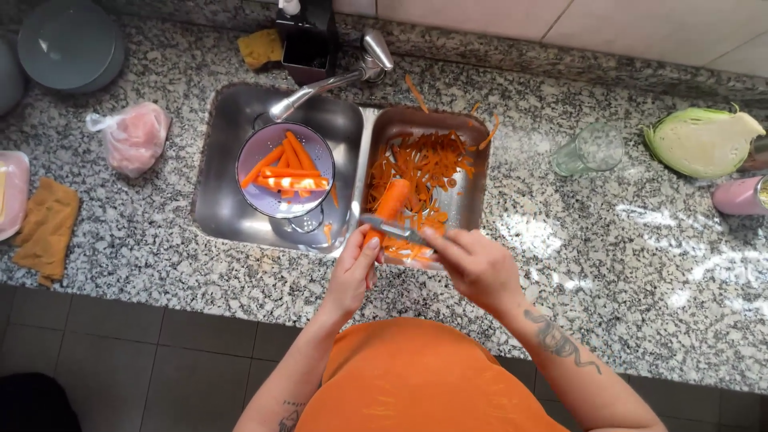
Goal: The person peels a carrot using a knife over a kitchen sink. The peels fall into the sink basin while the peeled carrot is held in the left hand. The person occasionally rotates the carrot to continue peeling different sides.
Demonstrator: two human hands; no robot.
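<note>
Left hand: my left hand (352, 272) has its fingers clenched round the lower end of a stubby orange carrot (391, 204), tilted up over the right basin.
Right hand: my right hand (478, 266) has its fingers closed on a slim metal peeler with a grey handle (394, 230), blade lying across the carrot.
Done: six or so peeled orange carrots (290, 170) lie in a round lilac colander (286, 170) in the left basin of the steel double sink (216, 200); a heap of orange peel strips (424, 164) covers the right basin, a few strays on the rim.
Left: I judge the carrot in hand is the one open item; I see no unpeeled carrots waiting, though the bag could hide some.
Bag: knotted clear plastic bag with pink contents (132, 136), on the speckled granite worktop (608, 240) left of the sink; no label visible.
Dispenser: black box-shaped holder with a white pump top (306, 32), behind the tap; print not readable.
Tub: pink cylinder (740, 194) at the right edge, label cut off.
Other: halved pale green cabbage (704, 140), clear drinking glass (590, 150), yellow sponge (261, 46), folded mustard cloth (46, 230).
</note>
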